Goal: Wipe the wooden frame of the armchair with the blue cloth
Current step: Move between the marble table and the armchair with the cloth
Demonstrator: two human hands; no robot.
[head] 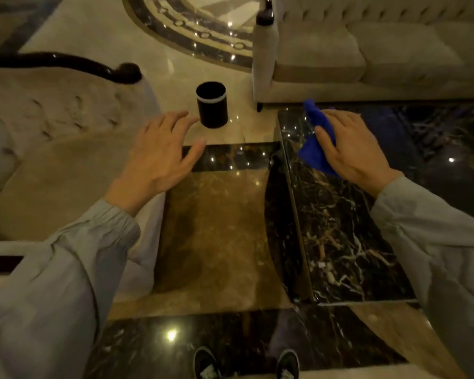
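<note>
A polished marble floor [216, 236] in beige and dark veined panels runs beneath, with a dark marble tabletop [340, 228] under the right hand [353, 151]. A black cylindrical bin [212, 104] stands just beyond the left hand [159, 157]. The armchair [52, 149] sits left of that hand, its dark wooden frame [66, 62] curving along the top, somewhat blurred. A beige sofa [367, 50] lies beyond the right hand. The left hand hovers empty, fingers spread. The right hand's grip is closed around the blue cloth [316, 140], apparently just above the tabletop.
</note>
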